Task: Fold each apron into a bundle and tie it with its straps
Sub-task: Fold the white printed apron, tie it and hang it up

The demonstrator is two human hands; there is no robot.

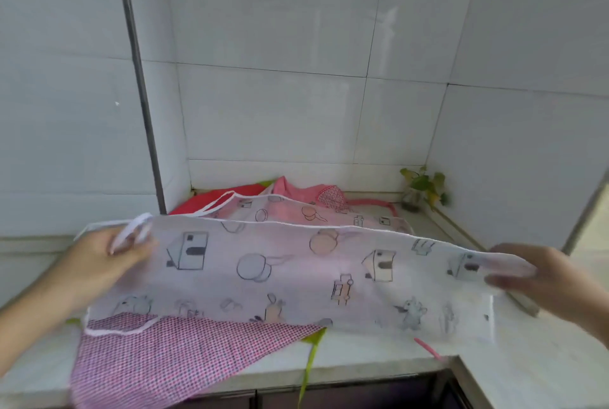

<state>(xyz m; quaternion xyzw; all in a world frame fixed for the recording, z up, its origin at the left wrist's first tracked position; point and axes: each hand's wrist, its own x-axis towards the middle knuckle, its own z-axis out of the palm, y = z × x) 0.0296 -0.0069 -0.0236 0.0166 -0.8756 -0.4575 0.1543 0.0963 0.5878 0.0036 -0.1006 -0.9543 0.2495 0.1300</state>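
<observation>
A thin white apron (290,280) printed with houses, pots and animals is stretched out above the counter, folded along its top edge. My left hand (99,263) grips its left end together with a white strap (131,230). At the other end my right hand (540,276) pinches the cloth. Under the white apron lies a pink checked apron (171,356) with a green strap (309,365) hanging over the counter's front edge.
A heap of red and pink aprons (296,192) lies at the back against the tiled wall. A small plant in a glass jar (418,191) stands in the back right corner. The white counter (379,352) turns along the right wall.
</observation>
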